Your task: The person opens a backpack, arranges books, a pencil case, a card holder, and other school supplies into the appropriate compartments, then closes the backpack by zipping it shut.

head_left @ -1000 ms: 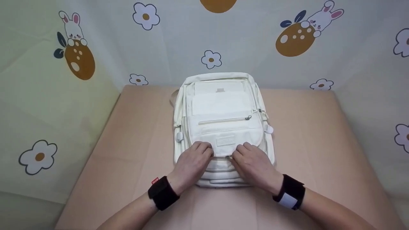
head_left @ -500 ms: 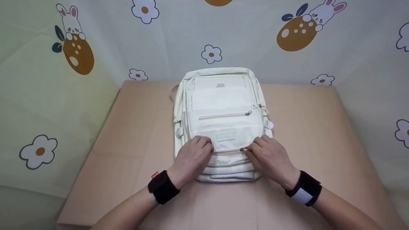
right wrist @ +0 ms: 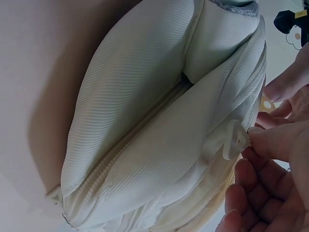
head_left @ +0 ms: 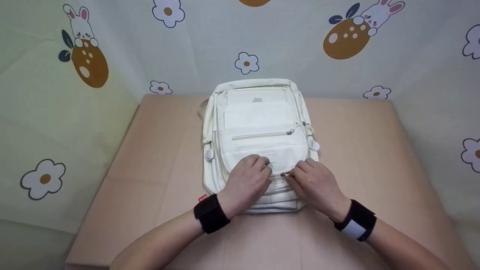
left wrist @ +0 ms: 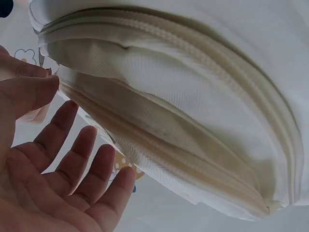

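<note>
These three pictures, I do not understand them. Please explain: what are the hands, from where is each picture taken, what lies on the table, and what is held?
A person works with two bare hands; there is no machine. The wide picture comes from a camera worn on the head, the two close ones from cameras on the wrists. A white backpack lies flat on a beige table. The left hand rests on its front pocket, fingers fairly straight. The right hand pinches a zipper pull, which the right wrist view shows as a white tab.
</note>
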Available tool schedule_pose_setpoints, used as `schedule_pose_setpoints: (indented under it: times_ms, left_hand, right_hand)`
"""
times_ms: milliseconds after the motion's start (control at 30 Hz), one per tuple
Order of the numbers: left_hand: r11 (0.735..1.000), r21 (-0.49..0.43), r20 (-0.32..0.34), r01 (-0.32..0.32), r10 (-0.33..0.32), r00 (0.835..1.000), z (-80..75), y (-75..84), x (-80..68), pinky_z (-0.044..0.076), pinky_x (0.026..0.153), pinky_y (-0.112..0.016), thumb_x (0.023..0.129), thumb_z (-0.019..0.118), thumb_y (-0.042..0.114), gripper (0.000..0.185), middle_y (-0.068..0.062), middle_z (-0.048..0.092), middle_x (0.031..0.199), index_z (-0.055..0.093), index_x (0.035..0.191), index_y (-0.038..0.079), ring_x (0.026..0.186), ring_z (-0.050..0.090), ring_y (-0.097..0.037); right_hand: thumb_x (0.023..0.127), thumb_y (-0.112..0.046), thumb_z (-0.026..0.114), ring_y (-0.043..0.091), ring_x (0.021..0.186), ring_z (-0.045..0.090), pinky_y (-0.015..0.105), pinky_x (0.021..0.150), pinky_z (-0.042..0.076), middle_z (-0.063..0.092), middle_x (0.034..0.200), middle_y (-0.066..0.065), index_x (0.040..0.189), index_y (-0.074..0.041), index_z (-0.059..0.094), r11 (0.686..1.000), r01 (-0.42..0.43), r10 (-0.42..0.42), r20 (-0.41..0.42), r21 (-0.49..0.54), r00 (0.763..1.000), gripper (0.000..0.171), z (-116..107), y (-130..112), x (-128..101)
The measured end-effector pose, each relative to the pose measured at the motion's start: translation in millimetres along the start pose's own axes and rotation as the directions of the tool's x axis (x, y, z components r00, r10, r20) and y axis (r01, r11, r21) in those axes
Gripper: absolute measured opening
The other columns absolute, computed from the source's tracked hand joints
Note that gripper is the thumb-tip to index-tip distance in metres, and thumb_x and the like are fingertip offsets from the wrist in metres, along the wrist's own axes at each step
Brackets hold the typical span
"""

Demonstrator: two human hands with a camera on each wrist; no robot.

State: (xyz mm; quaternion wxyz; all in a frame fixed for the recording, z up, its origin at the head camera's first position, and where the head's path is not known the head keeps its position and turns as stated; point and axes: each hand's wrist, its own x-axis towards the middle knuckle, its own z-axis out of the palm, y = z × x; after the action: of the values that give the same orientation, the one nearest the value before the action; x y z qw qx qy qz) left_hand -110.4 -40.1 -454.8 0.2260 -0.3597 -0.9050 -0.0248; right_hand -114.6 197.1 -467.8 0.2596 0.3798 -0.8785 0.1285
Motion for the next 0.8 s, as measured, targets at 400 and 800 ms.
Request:
schedule_pose_setpoints:
  times_ms: [400, 800]
  left_hand:
    - [0.995, 0.098, 0.098, -0.036, 0.026, 0.995, 5.4, 1.9, 5.0, 0.049, 0.093, -0.03, 0.081, 0.069, -0.001, 0.022, -0.005, 0.059, 0.115, 0.068, 0.102, 0.007, 0.106, 0.056, -0.024]
    - [0.998, 0.035, 0.11, -0.045, 0.041, 0.993, 1.7, 0.4, 3.4, 0.046, 0.097, -0.03, 0.082, 0.065, -0.009, 0.022, -0.007, 0.059, 0.115, 0.065, 0.1, 0.004, 0.106, 0.055, -0.025]
  right_hand:
    - [0.09, -0.016, 0.077, 0.02, 0.07, 0.05, 0.033, 0.058, 0.041, 0.055, 0.076, 0.0, 0.083, -0.01, 0.066, 1.0, -0.002, 0.002, -0.01, 0.008, 1.0, 0.015, 0.9, 1.0, -1.7]
    - [0.09, -0.012, 0.078, 0.023, 0.076, 0.048, 0.033, 0.061, 0.04, 0.055, 0.083, 0.002, 0.092, -0.009, 0.065, 0.998, -0.06, 0.059, 0.069, 0.007, 0.996, 0.014, -12.1, 23.0, -11.1]
